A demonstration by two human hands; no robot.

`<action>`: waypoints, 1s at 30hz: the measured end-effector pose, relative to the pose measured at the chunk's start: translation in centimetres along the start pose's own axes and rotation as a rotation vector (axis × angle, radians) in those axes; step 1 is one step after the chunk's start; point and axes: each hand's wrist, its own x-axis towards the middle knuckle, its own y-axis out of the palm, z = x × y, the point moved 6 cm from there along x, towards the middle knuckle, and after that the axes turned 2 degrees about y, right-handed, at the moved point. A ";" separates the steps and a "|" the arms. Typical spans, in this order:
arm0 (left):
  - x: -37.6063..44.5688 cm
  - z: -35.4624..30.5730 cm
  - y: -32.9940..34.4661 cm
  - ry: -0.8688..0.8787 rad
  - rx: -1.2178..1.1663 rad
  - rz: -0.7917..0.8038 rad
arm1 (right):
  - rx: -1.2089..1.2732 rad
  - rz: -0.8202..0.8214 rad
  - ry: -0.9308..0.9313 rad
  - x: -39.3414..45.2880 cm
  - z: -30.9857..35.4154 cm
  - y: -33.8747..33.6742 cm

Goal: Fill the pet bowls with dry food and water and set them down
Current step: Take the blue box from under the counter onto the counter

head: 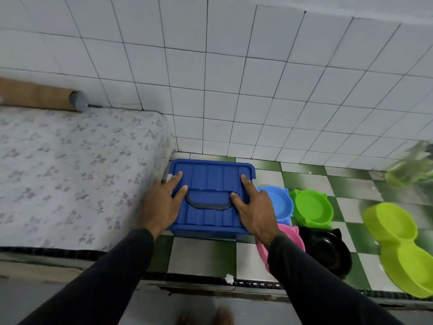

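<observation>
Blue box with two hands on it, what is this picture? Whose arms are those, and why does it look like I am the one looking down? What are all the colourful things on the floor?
The picture comes from a camera worn on a person's head, so you see what they see when looking down. The two arms in dark sleeves are that person's own. Their left hand and right hand lie on the lid of a blue box that stands on a green and white checked floor; the fingers are fairly straight, resting on the lid rather than gripping it. Nothing is lifted. Right of the box are pet bowls: a blue bowl, a green bowl, a pink bowl, a black bowl and a yellow-green double bowl. The ones whose insides show look empty. Left is a flowery mattress.
</observation>
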 end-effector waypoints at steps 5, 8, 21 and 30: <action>3.0 1.0 1.1 0.023 0.010 0.029 | -0.010 0.012 0.040 2.3 0.2 1.0; 4.5 1.9 1.8 0.021 0.022 0.030 | -0.007 0.020 0.051 3.4 0.3 1.4; 8.9 1.9 3.8 0.035 0.048 0.007 | 0.008 0.057 0.111 7.6 -0.7 3.4; 11.0 2.9 4.9 0.049 0.014 0.007 | 0.016 0.081 0.104 9.4 -0.8 3.8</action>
